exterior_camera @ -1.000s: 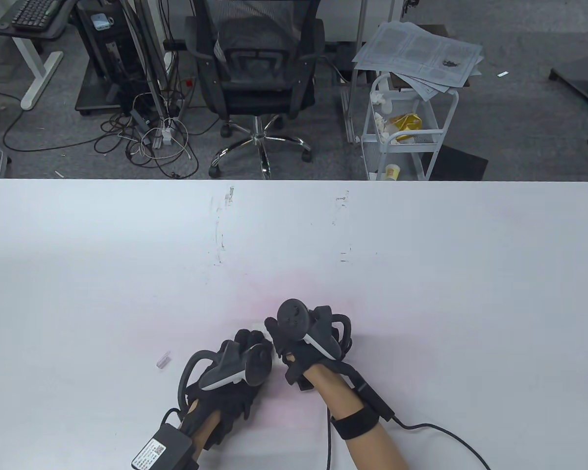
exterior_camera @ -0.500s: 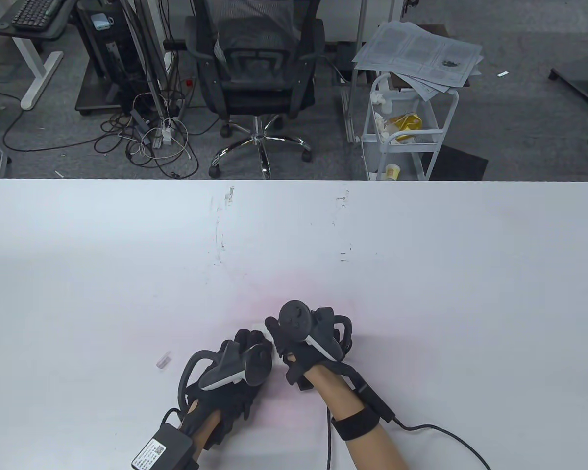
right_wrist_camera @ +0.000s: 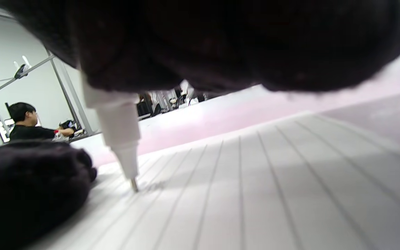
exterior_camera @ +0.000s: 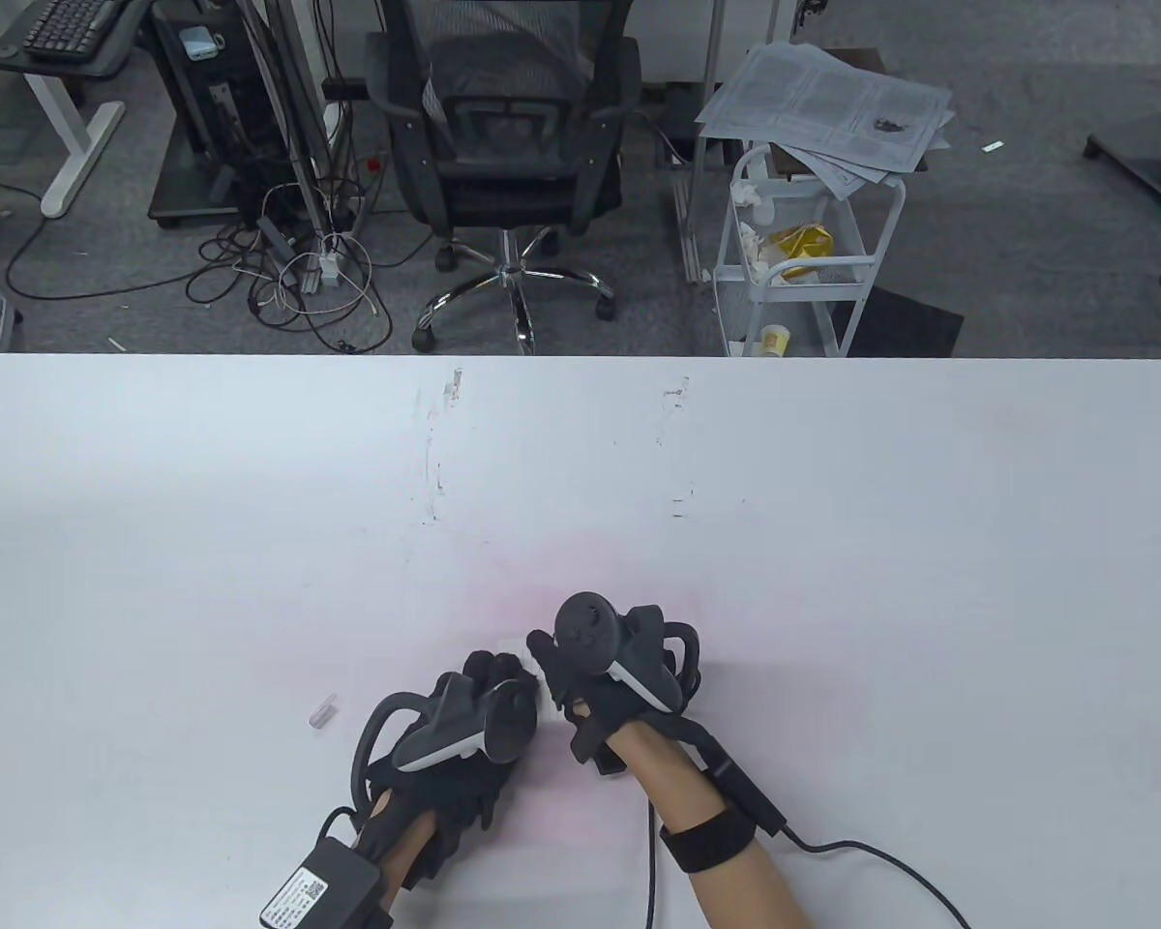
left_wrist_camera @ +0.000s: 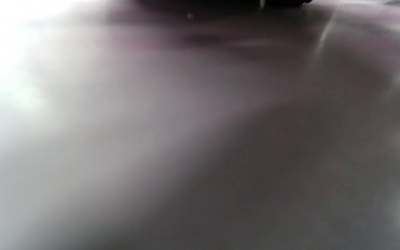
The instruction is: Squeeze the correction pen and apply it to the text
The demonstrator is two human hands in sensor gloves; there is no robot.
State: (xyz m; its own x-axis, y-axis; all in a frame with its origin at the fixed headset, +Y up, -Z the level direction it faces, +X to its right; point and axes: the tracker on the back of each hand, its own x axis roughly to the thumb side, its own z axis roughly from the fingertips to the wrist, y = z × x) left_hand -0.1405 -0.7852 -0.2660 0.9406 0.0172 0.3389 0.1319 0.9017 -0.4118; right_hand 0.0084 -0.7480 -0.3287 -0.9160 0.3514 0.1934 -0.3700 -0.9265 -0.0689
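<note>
My right hand (exterior_camera: 580, 677) grips a white correction pen (right_wrist_camera: 116, 132). In the right wrist view the pen points down and its metal tip touches a lined white sheet of paper (right_wrist_camera: 255, 194) at some dark writing. My left hand (exterior_camera: 489, 692) rests flat on the paper's left part, beside the right hand; its gloved fingers (right_wrist_camera: 30, 187) show at the left of the right wrist view. In the table view only a sliver of the paper (exterior_camera: 510, 646) shows between the hands. The left wrist view is a blur of table surface.
A small clear pen cap (exterior_camera: 322, 710) lies on the white table (exterior_camera: 832, 542) left of my left hand. A black cable (exterior_camera: 871, 852) runs from my right wrist toward the bottom right. An office chair (exterior_camera: 508, 145) and a cart stand beyond the far edge.
My right hand has shifted slightly toward me and to the right. The left hand has not moved.
</note>
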